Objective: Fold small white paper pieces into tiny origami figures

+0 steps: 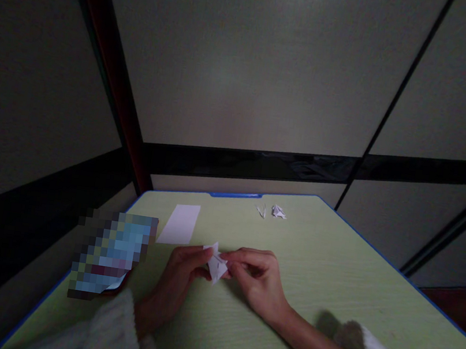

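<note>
A small piece of folded white paper [216, 267] with pointed corners is held just above the table, in the middle of the head view. My left hand [184, 269] pinches its left side, thumb on top. From the right, my right hand [258, 280] grips the paper's right edge between thumb and forefinger. Both hands are closed on the same piece, and the fingers beneath it are partly hidden. Farther back on the table lie a finished-looking folded paper figure [279, 211] and some thin paper strips [262, 211].
A flat white paper sheet [180, 224] lies left of centre on the pale green table [334, 259], which has a blue edge. At the left side rests a blurred-out device-like rectangle [113, 256]. Behind the table stand large grey panels [248, 72] with a black band.
</note>
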`<state>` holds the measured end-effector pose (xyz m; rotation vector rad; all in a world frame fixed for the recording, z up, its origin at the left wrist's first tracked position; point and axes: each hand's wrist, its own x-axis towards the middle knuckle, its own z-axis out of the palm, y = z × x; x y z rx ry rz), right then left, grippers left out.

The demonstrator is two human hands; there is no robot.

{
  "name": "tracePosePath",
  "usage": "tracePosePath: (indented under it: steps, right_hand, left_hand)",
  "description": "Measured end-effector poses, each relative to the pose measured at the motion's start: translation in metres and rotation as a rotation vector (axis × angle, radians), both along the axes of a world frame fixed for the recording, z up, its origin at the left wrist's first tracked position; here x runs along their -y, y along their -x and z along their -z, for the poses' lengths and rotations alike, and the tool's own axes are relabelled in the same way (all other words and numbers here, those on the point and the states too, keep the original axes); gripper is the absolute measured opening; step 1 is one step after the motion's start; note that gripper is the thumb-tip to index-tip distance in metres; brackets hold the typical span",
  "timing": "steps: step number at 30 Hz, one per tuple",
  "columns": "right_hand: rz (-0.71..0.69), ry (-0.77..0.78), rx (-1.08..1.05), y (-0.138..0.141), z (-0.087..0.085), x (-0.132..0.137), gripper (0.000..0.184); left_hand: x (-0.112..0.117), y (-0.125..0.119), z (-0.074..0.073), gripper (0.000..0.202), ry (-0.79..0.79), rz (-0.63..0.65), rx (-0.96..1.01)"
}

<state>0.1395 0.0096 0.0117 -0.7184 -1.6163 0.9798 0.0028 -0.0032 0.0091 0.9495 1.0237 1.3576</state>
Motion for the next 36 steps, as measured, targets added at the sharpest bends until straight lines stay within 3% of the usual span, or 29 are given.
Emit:
tracePosePath:
  steps: [7, 15, 22, 30, 33, 36]
  right_hand:
    - [-0.068, -0.096, 0.072, -0.002, -0.006, -0.002, 0.017]
    - [-0.094, -0.115, 0.119, -0.004, -0.008, -0.004, 0.017]
    - [-0.196, -0.201, 0.18, -0.01, -0.008, -0.007, 0.018]
    - [-0.22, -0.047, 0.126, -0.01, -0.003, -0.008, 0.012]
    - [-0.257, 0.058, 0.081, -0.007, 0.001, -0.009, 0.011]
    - [-0.244, 0.171, 0.048, -0.004, 0.004, -0.01, 0.011]
  left_hand:
    - [0.005, -0.004, -0.019, 0.015, -0.031, 0.001, -0.059]
    - [0.0, -0.001, -0.003, 0.012, -0.056, 0.007, -0.001]
    - [0.002, -0.001, -0.005, 0.016, -0.057, 0.034, -0.053]
    - [0.0, -0.002, -0.008, 0.021, -0.076, -0.031, -0.24]
    - [0.0, -0.003, -0.012, 0.024, -0.111, -0.103, -0.333]
    - [-0.001, -0.002, -0.013, 0.024, -0.116, -0.095, -0.371]
